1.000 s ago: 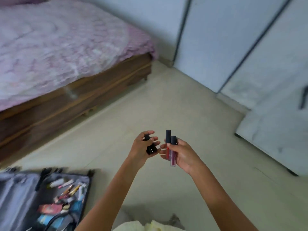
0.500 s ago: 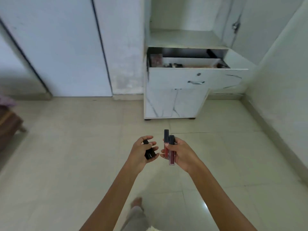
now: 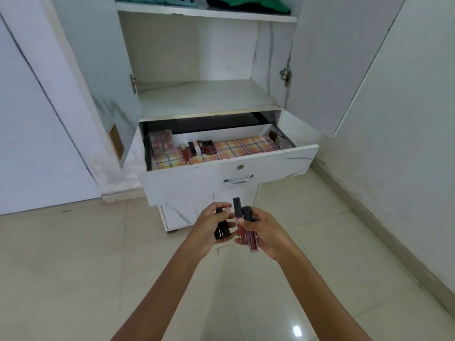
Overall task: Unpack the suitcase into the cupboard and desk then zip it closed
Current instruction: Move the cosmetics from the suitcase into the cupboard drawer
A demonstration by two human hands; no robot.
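Note:
My left hand (image 3: 209,228) grips a small black cosmetic case (image 3: 220,231). Beside it my right hand (image 3: 264,231) holds two lip gloss tubes (image 3: 242,225) with black caps, one red and one dark pink, upright. Both hands hover over the floor in front of the white cupboard (image 3: 98,70). Its drawer (image 3: 270,166) stands pulled out, lined with checked paper, with several lipsticks (image 3: 197,148) and a clear box of cosmetics (image 3: 161,141) at its left end. The suitcase is out of view.
Both cupboard doors (image 3: 332,57) stand open. A bare shelf (image 3: 204,97) lies above the drawer, and folded green clothes (image 3: 246,2) sit on the top shelf. A white wall (image 3: 406,143) runs along the right; pale floor tiles (image 3: 73,267) stretch below.
My view swung from the bed and open suitcase to the cupboard, and I have come much closer to the open drawer. Both hands keep the same hold on their items.

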